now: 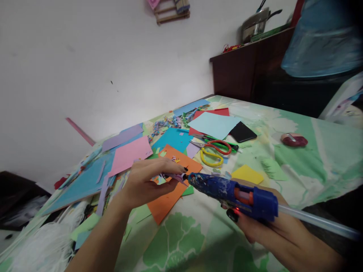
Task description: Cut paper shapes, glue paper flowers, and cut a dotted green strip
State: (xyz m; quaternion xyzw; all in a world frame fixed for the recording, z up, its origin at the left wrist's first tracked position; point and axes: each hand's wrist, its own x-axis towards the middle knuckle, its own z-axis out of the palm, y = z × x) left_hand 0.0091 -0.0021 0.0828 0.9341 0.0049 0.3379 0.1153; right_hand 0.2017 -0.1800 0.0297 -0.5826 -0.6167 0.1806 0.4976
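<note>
My right hand (266, 228) is wrapped round a blue hot glue gun (217, 187), with a small red light glowing on its side. A long translucent glue stick (314, 219) juts from the gun's back end. Between the thumb and fingers of my left hand (143, 183) is a small piece of purple paper (179, 176). The gun's nozzle meets this piece or is very close to it; I cannot tell which. Beneath both hands lies an orange paper sheet (161, 209) with small coloured scraps on it.
Scissors (212, 151) with red and yellow handles lie beside a green cutter (234, 146). Behind are a black phone (243, 132) and light blue paper (214, 124). Pink paper (130, 153) and white yarn (42, 245) lie left. A dark red object (294, 139) sits right.
</note>
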